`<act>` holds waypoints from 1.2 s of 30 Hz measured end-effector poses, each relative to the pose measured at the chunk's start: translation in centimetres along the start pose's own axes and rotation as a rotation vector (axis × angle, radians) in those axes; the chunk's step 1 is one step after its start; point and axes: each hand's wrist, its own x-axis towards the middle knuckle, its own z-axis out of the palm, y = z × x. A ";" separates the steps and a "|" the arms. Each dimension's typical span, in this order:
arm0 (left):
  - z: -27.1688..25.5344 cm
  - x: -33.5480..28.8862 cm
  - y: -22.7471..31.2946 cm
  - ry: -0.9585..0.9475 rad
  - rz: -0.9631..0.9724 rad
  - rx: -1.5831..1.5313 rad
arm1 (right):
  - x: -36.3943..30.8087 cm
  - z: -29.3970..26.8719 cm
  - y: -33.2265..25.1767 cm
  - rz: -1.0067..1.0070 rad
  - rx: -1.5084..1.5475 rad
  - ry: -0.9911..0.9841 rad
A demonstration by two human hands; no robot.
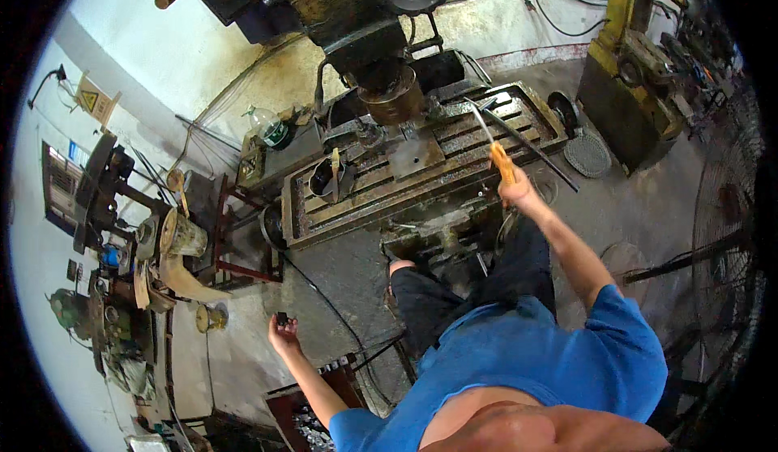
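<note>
My right hand is wrapped round the orange handle of a tool. Its long, thin metal shaft reaches over the right part of the slotted machine table; whether it is a file or a screwdriver is unclear. Low on the left, away from the table, my left hand holds a small dark block in its fingers. A long dark bar lies slantwise over the table's right end, close to the tool. At the table's middle, a metal plate sits below the round machine head.
A dark pot with a wooden-handled brush stands on the table's left part. Behind it is a clear plastic bottle. A tray of small metal pieces lies near my left arm. A cable crosses the floor. Right is a large fan guard.
</note>
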 end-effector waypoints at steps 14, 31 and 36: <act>3.2 0.6 -1.3 -0.193 -0.030 -0.067 | 10.1 9.3 -5.5 0.156 -1.368 -0.035; 23.1 -4.6 -12.9 -0.727 -0.264 0.156 | -3.9 11.9 -9.7 0.016 -1.258 -0.668; 28.8 -6.1 -14.0 -0.663 -0.342 0.277 | -3.2 9.2 -9.6 0.033 -1.172 -0.534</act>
